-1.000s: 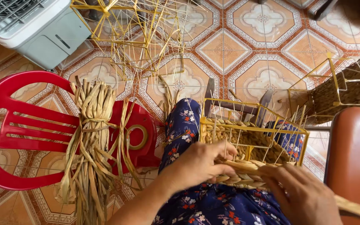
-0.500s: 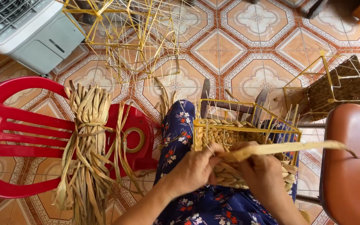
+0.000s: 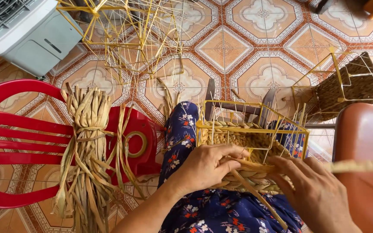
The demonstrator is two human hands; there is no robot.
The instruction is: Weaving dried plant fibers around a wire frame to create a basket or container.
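On my feed the half-woven basket (image 3: 242, 146), a yellow wire frame filled with braided straw, rests on the lap. My left hand (image 3: 206, 166) presses curled fingers against its plaited wall. My right hand (image 3: 314, 192) pinches a flat, dry straw strand (image 3: 355, 165) running off rightward. A tied bundle of dried fibre (image 3: 87, 151) lies across the glossy red plastic chair (image 3: 18, 142).
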